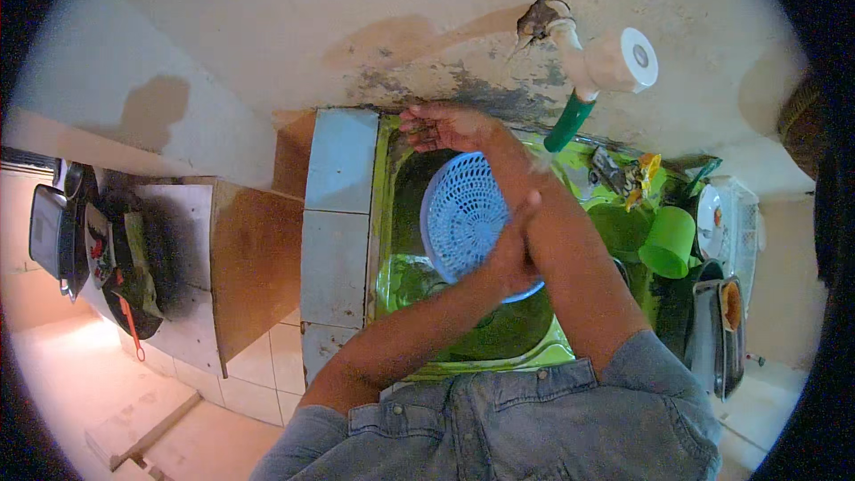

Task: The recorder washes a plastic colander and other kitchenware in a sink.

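My left hand (520, 247), slightly blurred, is wrapped against my right forearm (568, 240), thumb on top and fingers hidden below. Over the far left part of the sink, my right hand (449, 128) holds nothing, its fingers loosely curled and apart. A white tap (604, 63) with a green hose end (569, 121) hangs above that forearm, and water appears to fall from it onto the skin. Beneath both arms a blue perforated plastic basket (464, 214) tilts in the green sink (384, 227), partly covered by them.
Right of the basin are a green plastic mug (668, 242), crumpled packets (644, 180), a white plate (709, 220), a white dish rack (741, 240) and dark pans (718, 327). At left, a counter (180, 234) bears cookware and a red-handled utensil (129, 324). The wall (414, 13) rises behind the sink.
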The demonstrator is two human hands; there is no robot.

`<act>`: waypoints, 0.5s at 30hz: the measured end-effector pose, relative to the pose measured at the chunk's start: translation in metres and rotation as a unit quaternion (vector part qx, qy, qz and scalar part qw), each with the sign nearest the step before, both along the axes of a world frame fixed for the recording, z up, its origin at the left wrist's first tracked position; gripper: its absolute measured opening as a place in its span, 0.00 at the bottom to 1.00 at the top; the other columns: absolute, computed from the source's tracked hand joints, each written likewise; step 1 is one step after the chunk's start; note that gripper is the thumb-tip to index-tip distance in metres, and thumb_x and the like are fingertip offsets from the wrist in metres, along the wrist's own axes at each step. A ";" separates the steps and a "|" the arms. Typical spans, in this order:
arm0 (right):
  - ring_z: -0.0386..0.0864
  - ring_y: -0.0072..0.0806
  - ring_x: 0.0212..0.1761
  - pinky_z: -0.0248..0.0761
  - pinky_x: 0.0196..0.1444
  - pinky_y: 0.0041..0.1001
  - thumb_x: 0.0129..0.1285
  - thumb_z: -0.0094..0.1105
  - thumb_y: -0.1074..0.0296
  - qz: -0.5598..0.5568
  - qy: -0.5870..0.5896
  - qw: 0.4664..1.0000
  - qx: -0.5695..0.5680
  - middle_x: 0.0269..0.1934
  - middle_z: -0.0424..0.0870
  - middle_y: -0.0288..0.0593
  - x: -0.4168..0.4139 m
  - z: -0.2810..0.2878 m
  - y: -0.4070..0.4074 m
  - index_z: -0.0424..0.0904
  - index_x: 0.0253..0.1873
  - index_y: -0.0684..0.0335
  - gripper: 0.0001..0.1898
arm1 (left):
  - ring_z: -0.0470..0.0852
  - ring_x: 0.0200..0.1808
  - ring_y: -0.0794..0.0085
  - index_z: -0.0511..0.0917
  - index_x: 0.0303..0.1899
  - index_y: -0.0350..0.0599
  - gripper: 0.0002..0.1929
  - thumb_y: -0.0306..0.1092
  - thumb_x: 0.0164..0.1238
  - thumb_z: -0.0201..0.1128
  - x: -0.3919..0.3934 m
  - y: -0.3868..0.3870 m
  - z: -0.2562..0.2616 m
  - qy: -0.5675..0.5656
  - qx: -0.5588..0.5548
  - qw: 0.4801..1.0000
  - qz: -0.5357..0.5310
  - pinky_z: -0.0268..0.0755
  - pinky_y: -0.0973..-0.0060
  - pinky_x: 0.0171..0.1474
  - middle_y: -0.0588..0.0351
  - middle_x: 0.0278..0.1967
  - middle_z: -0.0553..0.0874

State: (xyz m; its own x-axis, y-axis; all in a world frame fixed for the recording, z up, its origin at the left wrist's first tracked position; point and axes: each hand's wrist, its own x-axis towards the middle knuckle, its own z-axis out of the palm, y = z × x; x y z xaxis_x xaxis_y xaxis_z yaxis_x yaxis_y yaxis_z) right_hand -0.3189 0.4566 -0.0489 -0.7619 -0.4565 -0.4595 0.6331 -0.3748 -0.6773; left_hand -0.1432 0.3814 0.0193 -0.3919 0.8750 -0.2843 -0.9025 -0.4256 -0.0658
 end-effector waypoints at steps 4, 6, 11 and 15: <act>0.75 0.30 0.45 0.69 0.48 0.32 0.61 0.51 0.55 0.006 0.018 0.999 -0.026 0.44 0.76 0.40 -0.001 -0.004 -0.002 0.70 0.51 0.62 0.20 | 0.71 0.53 0.60 0.65 0.55 0.44 0.31 0.59 0.57 0.52 0.011 -0.011 -0.006 -0.003 -0.011 0.999 -0.048 0.60 0.61 0.58 0.50 0.51 0.74; 0.75 0.32 0.43 0.69 0.48 0.33 0.61 0.51 0.54 -0.031 0.016 0.998 -0.055 0.44 0.77 0.41 0.006 -0.006 -0.004 0.70 0.51 0.62 0.20 | 0.71 0.53 0.59 0.65 0.55 0.44 0.32 0.59 0.57 0.52 0.016 -0.016 -0.007 -0.056 0.045 0.997 -0.022 0.60 0.60 0.58 0.50 0.51 0.74; 0.77 0.36 0.39 0.72 0.46 0.34 0.61 0.51 0.58 -0.174 -0.015 0.952 -0.250 0.38 0.79 0.44 0.028 -0.034 0.010 0.73 0.45 0.62 0.15 | 0.72 0.52 0.56 0.65 0.55 0.42 0.34 0.63 0.57 0.47 -0.007 0.006 -0.045 -0.020 0.136 0.984 0.113 0.61 0.60 0.57 0.47 0.49 0.74; 0.76 0.39 0.38 0.70 0.48 0.36 0.60 0.51 0.62 -0.334 -0.084 0.899 -0.269 0.37 0.78 0.45 0.070 -0.050 0.013 0.73 0.43 0.64 0.12 | 0.76 0.40 0.62 0.71 0.44 0.44 0.28 0.62 0.58 0.46 -0.069 0.017 -0.088 0.047 -0.021 0.956 0.290 0.67 0.61 0.49 0.52 0.39 0.78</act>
